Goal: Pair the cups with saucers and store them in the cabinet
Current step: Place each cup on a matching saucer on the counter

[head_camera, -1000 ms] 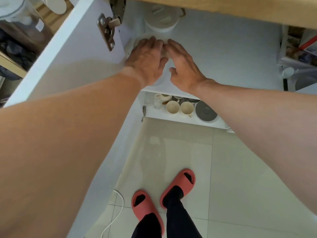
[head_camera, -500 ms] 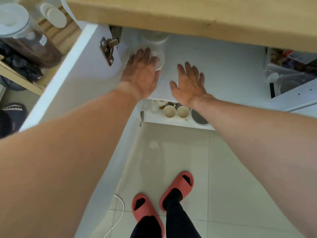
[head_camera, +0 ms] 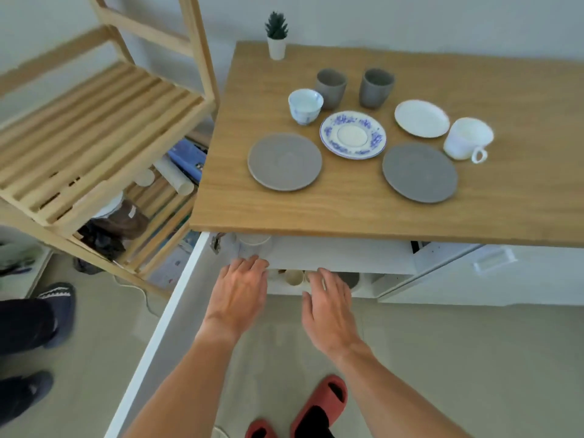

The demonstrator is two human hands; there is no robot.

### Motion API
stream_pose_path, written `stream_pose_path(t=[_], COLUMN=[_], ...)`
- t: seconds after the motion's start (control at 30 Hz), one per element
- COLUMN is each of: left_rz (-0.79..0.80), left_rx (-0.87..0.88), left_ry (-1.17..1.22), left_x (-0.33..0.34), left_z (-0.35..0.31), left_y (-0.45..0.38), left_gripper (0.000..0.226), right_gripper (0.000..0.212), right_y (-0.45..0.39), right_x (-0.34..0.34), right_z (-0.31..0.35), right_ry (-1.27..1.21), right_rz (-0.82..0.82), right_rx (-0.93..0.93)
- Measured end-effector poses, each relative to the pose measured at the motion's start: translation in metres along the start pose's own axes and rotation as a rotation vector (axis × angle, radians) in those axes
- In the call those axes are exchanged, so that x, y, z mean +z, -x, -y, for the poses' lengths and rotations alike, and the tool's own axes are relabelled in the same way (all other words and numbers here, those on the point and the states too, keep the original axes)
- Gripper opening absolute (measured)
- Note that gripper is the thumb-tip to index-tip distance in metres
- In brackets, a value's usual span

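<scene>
Left hand (head_camera: pixel 237 295) and right hand (head_camera: pixel 328 308) flat, fingers loose, empty, at the cabinet (head_camera: pixel 341 254) mouth, six o'clock below the table (head_camera: pixel 347 210). Some cups inside already, saucers there unclear. On top, nine to three o'clock: grey saucer (head_camera: pixel 284 161), blue cup (head_camera: pixel 305 105), two grey cups (head_camera: pixel 330 88), blue saucer (head_camera: pixel 353 135), grey saucer (head_camera: pixel 419 172), white saucer (head_camera: pixel 422 118), white cup (head_camera: pixel 467 139), all unpaired, most work left.

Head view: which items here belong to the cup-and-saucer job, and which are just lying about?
Job: blue-patterned cup, blue-patterned saucer, two grey cups, two grey saucers, white mug, white saucer, cabinet.
Lying about: potted plant, wooden shelf.
</scene>
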State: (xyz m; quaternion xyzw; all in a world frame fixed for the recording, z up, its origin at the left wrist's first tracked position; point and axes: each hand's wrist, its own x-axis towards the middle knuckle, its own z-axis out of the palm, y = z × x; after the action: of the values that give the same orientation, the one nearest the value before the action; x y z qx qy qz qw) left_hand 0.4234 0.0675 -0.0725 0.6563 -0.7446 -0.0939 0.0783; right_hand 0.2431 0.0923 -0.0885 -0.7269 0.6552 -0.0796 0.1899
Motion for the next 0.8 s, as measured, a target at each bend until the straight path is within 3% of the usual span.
stream_pose_path(t=[0.17,0.33,0.43,0.53,0.7,0.8], left_rz=[-0.06,-0.194,-0.27,-0.32,-0.31,-0.235], left_rx=[0.09,0.111,0.073,0.024,0.057,-0.072], left_ry=[0.021,0.045,0.047,0.019,-0.096,-0.131], left_x=[-0.055,-0.094,-0.107,-0.113,-0.117,-0.12], left_z=[-0.02,-0.052,-0.076,-0.098,-0.12,-0.127], left_y=[-0.005,-0.053,-0.084,-0.116,-0.161,-0.194], left_gripper=[0.022,0.036,0.028,0.023,0.043,0.037], right_gripper=[0.028,0.03,0.035,0.043,0.053,0.054], right_y=[-0.01,-0.044,-0.063,-0.079,-0.101,-0.125], right_x=[-0.08,-0.158,-0.199,-0.228,-0.243,-0.245], right_z=[-0.001,-0.03,-0.053,-0.072,-0.091,-0.1], right_ry=[-0.057,0.046,0.11,0.153,0.157,0.15], right_rz=[-0.216,-0.279,-0.306,-0.267,-0.165,-0.115], right_rx=[-0.065,-0.03,0.026,0.071,0.139,0.169])
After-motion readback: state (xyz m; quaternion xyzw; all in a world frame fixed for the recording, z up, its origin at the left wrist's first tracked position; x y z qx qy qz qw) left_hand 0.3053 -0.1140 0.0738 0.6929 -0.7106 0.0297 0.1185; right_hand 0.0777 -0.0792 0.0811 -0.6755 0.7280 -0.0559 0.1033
